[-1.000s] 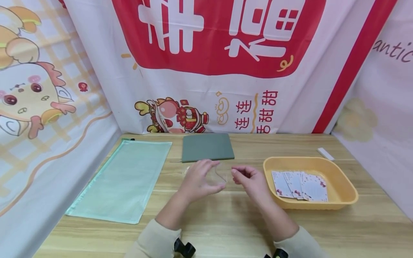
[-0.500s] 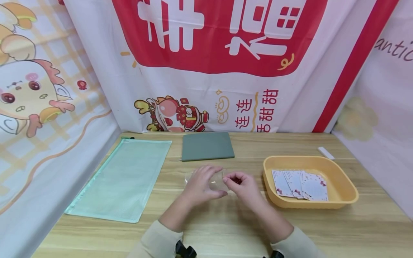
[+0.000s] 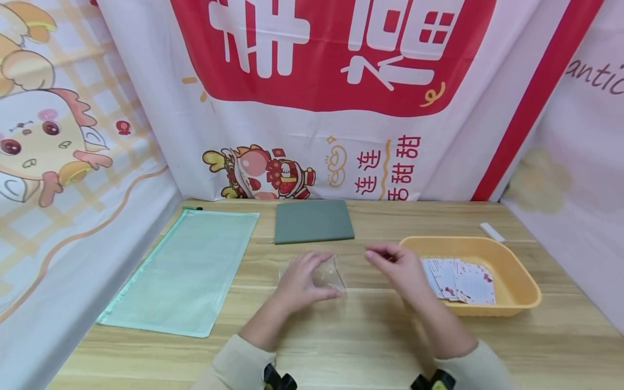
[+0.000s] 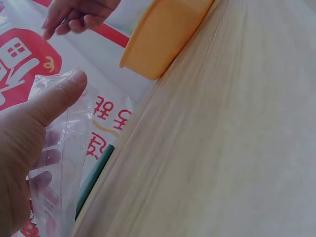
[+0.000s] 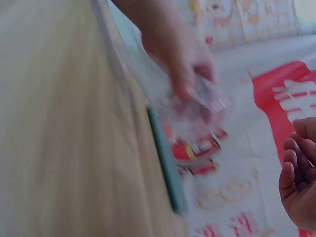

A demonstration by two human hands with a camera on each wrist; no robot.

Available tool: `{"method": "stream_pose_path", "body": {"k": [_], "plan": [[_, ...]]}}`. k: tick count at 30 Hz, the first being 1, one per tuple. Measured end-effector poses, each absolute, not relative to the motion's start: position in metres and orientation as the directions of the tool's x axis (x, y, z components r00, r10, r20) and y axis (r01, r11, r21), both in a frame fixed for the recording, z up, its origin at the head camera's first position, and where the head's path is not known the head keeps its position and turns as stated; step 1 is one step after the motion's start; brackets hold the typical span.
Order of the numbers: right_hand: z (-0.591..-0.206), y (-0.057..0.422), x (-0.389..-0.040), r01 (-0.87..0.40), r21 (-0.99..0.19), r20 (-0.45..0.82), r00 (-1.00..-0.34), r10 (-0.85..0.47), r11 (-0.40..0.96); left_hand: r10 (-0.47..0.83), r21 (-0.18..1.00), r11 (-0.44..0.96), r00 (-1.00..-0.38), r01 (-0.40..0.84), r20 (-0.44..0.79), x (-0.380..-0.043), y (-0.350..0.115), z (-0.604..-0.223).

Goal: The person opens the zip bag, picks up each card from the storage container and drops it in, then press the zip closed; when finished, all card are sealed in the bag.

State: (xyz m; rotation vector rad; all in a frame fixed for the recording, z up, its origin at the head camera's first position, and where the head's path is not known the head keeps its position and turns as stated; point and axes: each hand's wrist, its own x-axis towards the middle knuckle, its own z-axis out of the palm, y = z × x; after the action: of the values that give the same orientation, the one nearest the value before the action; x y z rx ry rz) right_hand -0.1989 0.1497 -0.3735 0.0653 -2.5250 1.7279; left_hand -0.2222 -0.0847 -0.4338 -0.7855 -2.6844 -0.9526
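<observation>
My left hand [image 3: 299, 281] holds a small clear plastic bag [image 3: 330, 276] over the middle of the table, thumb on the near side and fingers behind it. In the left wrist view the bag [image 4: 69, 148] is see-through, with the fingers showing through it. My right hand [image 3: 402, 271] is apart from the bag, between it and the yellow tray [image 3: 528, 292]. Its fingers are loosely bent, and nothing shows in them in the right wrist view. Several white printed cards [image 3: 473, 284] lie fanned out in the tray, partly behind the right forearm.
A dark green notebook [image 3: 314, 222] lies at the back, just beyond the hands. On the left is a flat mint-green zip pouch [image 3: 182, 273]. Behind the tray sits a small white bar [image 3: 492, 232]. Printed cloth hangs [image 3: 312, 130] at the table's back and sides.
The right hand moved in to the bag's edge, then drew away to the right toward the tray. The left hand keeps holding the bag, nearly in place.
</observation>
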Motion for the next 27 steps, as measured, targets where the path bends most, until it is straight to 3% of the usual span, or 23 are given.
{"method": "stream_pose_path", "body": {"k": [5, 13, 19, 27], "plan": [[-0.364, 0.222, -0.214, -0.067, -0.821, 0.118, -0.992, 0.054, 0.567, 0.417, 0.575, 0.622, -0.846, 0.531, 0.331, -0.222, -0.083, -0.444], [-0.386, 0.324, -0.235, 0.041, -0.601, -0.075, -0.997, -0.005, 0.798, 0.402, 0.56, 0.637, -0.848, 0.531, 0.347, -0.221, -0.084, -0.446], [-0.402, 0.355, -0.245, 0.044, -0.49, -0.177, -0.983, -0.05, 0.871, 0.412, 0.547, 0.642, -0.844, 0.536, 0.344, -0.219, -0.085, -0.446], [-0.415, 0.37, -0.252, 0.065, -0.429, -0.259, -0.964, -0.054, 0.901, 0.419, 0.558, 0.636, -0.846, 0.533, 0.33, -0.221, -0.084, -0.447]]}}
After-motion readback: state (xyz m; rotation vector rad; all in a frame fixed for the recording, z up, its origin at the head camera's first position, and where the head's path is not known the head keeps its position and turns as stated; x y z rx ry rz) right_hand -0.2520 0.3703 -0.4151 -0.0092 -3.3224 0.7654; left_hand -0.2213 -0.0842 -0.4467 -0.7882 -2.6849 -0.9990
